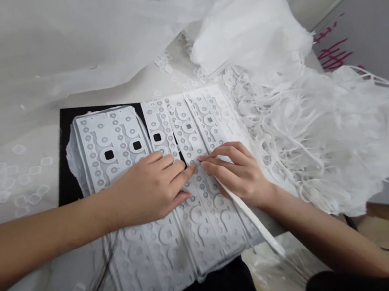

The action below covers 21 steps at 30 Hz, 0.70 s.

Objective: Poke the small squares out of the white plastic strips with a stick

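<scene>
On the cluttered desk [2, 164], my left hand [151, 188] presses flat, fingers together, on the white sheet [142, 255]; my right hand [239, 172] pinches a white tool [257, 227], scrap heap [327, 127] crowding the right edge.

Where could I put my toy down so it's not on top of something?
The black mat shows a bare strip left of the white sheets. The middle is crowded: left hand and right hand, holding a white stick, press on the sheets. The tangled scrap pile fills the right.
</scene>
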### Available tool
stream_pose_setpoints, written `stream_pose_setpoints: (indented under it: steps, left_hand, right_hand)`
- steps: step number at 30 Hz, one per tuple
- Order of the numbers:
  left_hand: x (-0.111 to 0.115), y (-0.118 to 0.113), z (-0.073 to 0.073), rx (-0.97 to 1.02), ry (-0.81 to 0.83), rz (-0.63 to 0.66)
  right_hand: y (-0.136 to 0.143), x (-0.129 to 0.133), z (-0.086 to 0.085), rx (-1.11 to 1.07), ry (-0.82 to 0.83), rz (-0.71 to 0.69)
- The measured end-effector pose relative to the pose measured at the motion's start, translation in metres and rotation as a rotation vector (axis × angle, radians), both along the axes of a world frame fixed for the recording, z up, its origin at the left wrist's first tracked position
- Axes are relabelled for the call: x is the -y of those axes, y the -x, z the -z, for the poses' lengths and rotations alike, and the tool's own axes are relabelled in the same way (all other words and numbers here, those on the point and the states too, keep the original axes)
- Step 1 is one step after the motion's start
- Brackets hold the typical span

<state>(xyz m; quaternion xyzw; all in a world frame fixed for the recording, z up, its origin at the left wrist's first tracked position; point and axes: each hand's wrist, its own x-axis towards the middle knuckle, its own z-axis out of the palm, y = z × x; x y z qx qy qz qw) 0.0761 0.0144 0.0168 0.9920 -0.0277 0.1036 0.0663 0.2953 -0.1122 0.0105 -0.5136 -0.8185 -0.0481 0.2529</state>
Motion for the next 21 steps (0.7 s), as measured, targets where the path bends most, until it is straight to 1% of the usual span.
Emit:
stream_pose_setpoints:
  steps: [5, 14, 18, 20, 21]
  left_hand:
    - [-0.001, 0.0, -0.001, -0.014, 0.011, 0.006]
    - [-0.001, 0.0, 0.003, 0.0, 0.036, 0.011]
    - [0.0, 0.0, 0.0, -0.008, 0.017, 0.003]
    - [0.002, 0.0, -0.002, -0.016, 0.004, 0.014]
    - [0.002, 0.001, -0.002, -0.019, 0.005, 0.018]
  right_hand:
    - [0.0, 0.002, 0.004, -0.096, 0.063, 0.025]
    - [0.0, 0.0, 0.005, -0.143, 0.101, 0.052]
    - [-0.003, 0.0, 0.005, -0.127, 0.056, 0.004]
    - [-0.008, -0.002, 0.001, -0.137, -0.002, 0.036]
    - [-0.012, -0.005, -0.003, -0.151, -0.048, 0.082]
